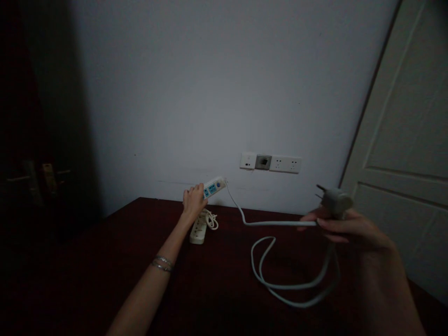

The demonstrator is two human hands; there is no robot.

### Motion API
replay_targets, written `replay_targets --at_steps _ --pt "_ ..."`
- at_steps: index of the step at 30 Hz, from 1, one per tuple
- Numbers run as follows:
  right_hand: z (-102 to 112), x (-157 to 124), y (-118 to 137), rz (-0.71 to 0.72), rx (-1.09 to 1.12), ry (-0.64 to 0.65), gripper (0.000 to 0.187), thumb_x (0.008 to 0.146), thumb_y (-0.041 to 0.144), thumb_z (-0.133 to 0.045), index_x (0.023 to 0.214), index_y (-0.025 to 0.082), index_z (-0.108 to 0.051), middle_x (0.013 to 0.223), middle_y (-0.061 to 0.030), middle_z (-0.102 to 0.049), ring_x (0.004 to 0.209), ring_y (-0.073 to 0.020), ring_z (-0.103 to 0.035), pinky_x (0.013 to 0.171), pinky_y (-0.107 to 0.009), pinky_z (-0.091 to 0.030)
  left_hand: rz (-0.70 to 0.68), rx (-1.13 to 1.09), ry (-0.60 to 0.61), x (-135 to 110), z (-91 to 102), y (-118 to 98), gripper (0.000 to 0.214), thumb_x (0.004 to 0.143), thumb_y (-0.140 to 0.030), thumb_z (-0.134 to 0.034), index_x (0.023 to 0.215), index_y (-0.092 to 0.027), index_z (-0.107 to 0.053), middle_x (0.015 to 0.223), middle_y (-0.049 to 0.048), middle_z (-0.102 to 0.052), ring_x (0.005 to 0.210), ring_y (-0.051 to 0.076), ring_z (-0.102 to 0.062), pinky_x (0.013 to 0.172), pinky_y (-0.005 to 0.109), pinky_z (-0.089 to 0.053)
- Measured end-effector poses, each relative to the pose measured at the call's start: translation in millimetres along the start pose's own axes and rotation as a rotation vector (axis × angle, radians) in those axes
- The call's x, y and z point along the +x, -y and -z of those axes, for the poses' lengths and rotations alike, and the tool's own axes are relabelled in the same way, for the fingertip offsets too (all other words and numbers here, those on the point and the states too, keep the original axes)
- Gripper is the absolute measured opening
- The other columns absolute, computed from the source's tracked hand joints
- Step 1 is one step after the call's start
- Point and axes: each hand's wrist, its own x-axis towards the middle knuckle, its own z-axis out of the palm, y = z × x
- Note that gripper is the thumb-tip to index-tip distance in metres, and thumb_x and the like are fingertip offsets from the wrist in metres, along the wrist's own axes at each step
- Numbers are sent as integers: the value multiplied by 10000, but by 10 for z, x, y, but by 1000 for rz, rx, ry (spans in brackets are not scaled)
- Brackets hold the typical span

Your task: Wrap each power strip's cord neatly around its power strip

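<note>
My left hand (194,201) is wrapped round a white power strip (214,186) with blue sockets, held up at a tilt near the wall; its near end is hidden under my fingers. From its far end a pale cord (276,223) runs right to my right hand (345,226), which is closed on the cord and its grey plug (336,201), prongs pointing left. Slack cord loops hang below my right hand, over the table. Just under my left hand lies a second white power strip (198,232) with its own cord (211,219) bundled at its side.
A dark red table (217,280) stands against a pale wall (210,93). On the wall are a switch plate (248,160), a grey outlet (263,162) and a white double socket (285,164). A panelled door (406,140) is at right; door handles (49,177) show at left.
</note>
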Motion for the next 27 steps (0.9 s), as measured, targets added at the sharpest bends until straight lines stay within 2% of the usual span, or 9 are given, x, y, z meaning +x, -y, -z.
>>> replay_targets --at_steps 3,7,9,11,13,15,18,21,27 --pt "74 -81 40 87 94 45 343 618 519 -705 676 183 -741 345 18 -379 299 -64 -282 299 -209 -205 -165 23 28 -101 -24 -208 464 754 -223 -589 1183 -154 -427 1110 124 -575 1019 282 -508 850 400 -341" --pt "23 -120 61 385 210 -171 306 512 505 -786 523 228 -658 413 -6 -479 366 -121 -435 347 -253 -332 -457 61 63 -297 44 -423 496 708 -138 -586 1183 -152 -444 1109 127 -558 1014 292 -480 889 427 -305" --pt "-56 -96 94 400 257 -274 321 513 521 -785 532 236 -638 387 19 -429 338 -105 -390 331 -242 -302 -595 70 69 -382 121 -487 481 683 -98 -564 1152 -149 -470 1080 124 -564 1005 295 -474 916 447 -283" --pt "-130 -40 143 363 305 -338 314 527 504 -783 575 234 -630 374 62 -322 311 -64 -287 316 -208 -235 -665 45 71 -433 205 -511 448 682 -106 -553 1124 -153 -493 1076 130 -563 1004 299 -467 931 465 -265" --pt "-179 42 183 330 341 -381 263 600 449 -755 635 222 -627 409 91 -236 320 -33 -186 322 -177 -172 -688 -32 97 -450 276 -496 417 688 -152 -563 1102 -163 -511 1084 130 -561 1010 300 -462 928 466 -266" --pt "-198 137 188 293 339 -411 206 696 403 -694 766 214 -648 449 101 -202 340 -29 -140 330 -164 -129 -720 -161 175 -452 322 -459 431 667 -206 -597 1090 -177 -520 1081 110 -566 1010 288 -466 911 441 -290" --pt "-180 287 101 237 302 -469 293 759 389 -638 990 209 -641 475 109 -184 350 -37 -129 325 -161 -105 -780 -373 332 -467 368 -414 471 620 -257 -642 1073 -196 -527 1035 65 -583 970 251 -492 875 383 -332" --pt "-133 437 -82 180 283 -565 339 698 369 -692 975 178 -649 481 105 -226 353 -32 -182 316 -157 -122 -797 -546 394 -504 448 -412 486 607 -253 -653 1072 -200 -526 1012 47 -584 936 222 -509 878 359 -343" --pt "-2 668 -513 58 231 -763 408 570 414 -757 856 142 -654 444 98 -310 353 -30 -252 309 -153 -159 -670 -826 340 -470 712 -403 545 596 -271 -697 1094 -166 -502 1079 79 -545 1010 227 -502 904 353 -381"
